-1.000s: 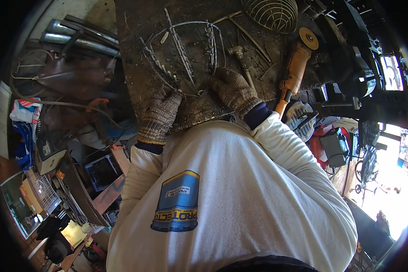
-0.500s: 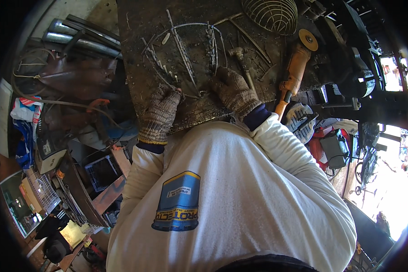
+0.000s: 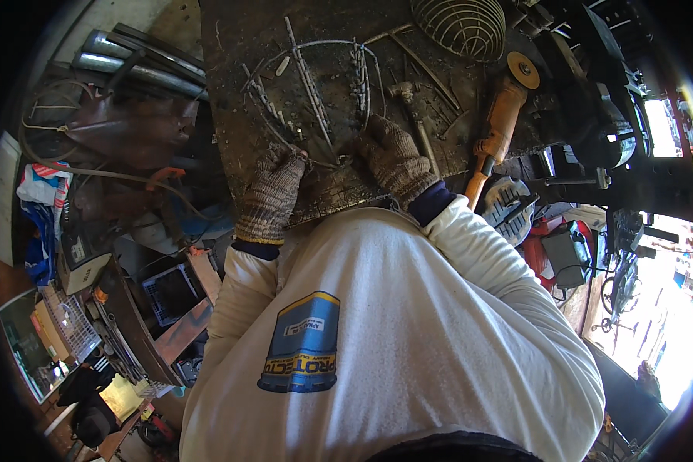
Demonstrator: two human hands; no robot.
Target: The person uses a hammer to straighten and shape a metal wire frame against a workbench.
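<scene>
A wire ring of thin metal rod lies on the dark, scarred workbench. Twisted wire rods run across it, one through the middle and others at its sides. My left hand, in a brown knitted glove, is closed on the ring's near left edge. At the near right edge my right hand, gloved alike, has its fingers curled around the ring; the fingertips are partly hidden. A hammer lies just beyond my right hand, its handle pointing toward me.
An orange angle grinder with a disc lies to the right on the bench. A domed wire basket rests at the far right, near thin metal rods. Metal pipes are off the left side. A crate stands lower left.
My right hand has shifted slightly left and its fingers have drawn in along the ring's near edge. The left hand and the ring stay nearly in place.
</scene>
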